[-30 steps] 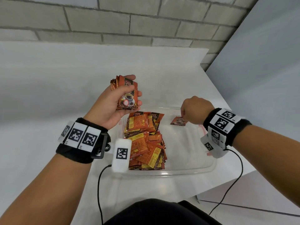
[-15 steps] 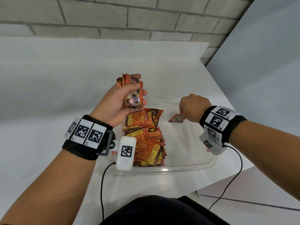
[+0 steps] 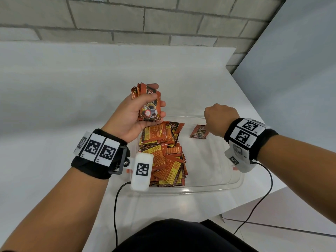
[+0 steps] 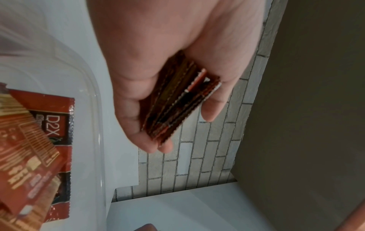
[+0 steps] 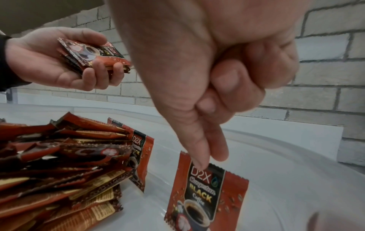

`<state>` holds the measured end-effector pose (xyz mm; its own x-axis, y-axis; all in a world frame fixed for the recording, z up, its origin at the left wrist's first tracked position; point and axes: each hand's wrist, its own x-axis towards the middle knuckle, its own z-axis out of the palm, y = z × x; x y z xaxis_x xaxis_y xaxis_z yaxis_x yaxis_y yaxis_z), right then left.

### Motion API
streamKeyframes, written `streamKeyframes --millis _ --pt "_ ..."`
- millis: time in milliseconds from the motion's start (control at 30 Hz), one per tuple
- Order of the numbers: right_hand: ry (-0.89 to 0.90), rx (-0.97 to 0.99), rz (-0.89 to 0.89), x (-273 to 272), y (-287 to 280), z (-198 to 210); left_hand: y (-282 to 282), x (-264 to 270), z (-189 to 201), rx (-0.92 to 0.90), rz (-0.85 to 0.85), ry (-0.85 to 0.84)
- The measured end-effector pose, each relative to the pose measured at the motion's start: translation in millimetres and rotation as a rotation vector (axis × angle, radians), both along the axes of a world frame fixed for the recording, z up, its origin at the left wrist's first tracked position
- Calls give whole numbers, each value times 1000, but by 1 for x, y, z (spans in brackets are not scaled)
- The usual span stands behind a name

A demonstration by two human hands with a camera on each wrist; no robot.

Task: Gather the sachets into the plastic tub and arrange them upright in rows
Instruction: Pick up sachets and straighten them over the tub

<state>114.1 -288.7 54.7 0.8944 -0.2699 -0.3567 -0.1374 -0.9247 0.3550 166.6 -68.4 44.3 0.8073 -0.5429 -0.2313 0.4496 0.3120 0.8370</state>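
Sachet heap [image 3: 163, 153] fills the tub's [image 3: 209, 190] left half — right half open.

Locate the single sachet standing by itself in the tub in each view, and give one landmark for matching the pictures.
Head: the lone sachet stands right of centre, at the tub's far side, under the right hand.
Left wrist: not in view; only the left hand's bundle and the pile's edge show.
Right wrist: bottom centre, front facing the camera, the fingertip on its top edge.
Shared landmark: the sachet pile.
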Motion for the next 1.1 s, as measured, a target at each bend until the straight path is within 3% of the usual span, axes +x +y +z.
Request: streamKeyframes --millis 167,367,467,567,733,1100 --pt "-90 135 -96 0 -5 5 -1 -1 -2 2 -10 37" --pt "-431 831 -138 -14 0 42 -12 -10 3 2 -128 20" --pt "-398 1171 -179 -28 14 46 -24 -18 6 25 -207 -34" --pt "-416 1332 -223 -35 18 42 -34 -25 6 17 -240 -44" --pt "-484 1422 -310 -42 10 35 -42 -29 3 23 -304 -32" --pt "-479 1241 -184 -38 -8 40 -49 -30 -1 90 -340 -57"
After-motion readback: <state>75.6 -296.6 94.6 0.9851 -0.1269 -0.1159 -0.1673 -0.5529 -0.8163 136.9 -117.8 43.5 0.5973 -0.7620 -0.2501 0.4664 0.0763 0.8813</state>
